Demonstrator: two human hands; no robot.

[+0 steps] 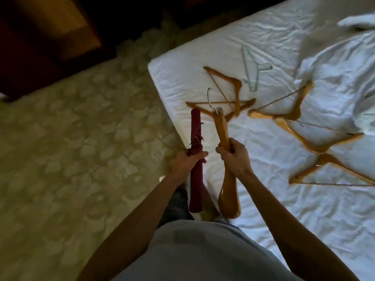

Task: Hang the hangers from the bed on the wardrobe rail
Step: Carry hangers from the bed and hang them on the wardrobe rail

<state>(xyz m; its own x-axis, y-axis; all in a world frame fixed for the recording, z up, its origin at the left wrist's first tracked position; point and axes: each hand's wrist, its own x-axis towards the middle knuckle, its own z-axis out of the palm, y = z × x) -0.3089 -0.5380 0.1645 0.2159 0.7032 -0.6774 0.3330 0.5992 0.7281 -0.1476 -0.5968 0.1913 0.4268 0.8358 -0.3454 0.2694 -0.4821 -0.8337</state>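
Two hangers are off the bed [263,47] and in the person's hands, both seen edge-on so they read as long bars. The red hanger [196,142] is padded in dark red cloth, with a frayed bit of fabric near its middle. The wooden hanger [223,130] is thick, glossy and honey-coloured, with a thin metal hook curling up from its far end.

Both run lengthwise away from the person – near ends low by the waist, far ends reaching toward the corner of the bed. They sit side by side, close but apart, the wooden one leaning slightly right at its near end.

The left hand [189,159] wraps its fingers round the red hanger at about mid-length, so roughly half sticks out beyond the grip and half hangs below it. The right hand [233,157] is clamped on the wooden hanger the same way, thumb over the top, a little nearer its far end.

More wooden hangers lie flat on the white sheet – a crossed pair [223,94] just past the held ones and others [316,136] farther right – plus a pale green hanger [252,67] beyond them. Patterned carpet [81,138] covers the floor on the left.
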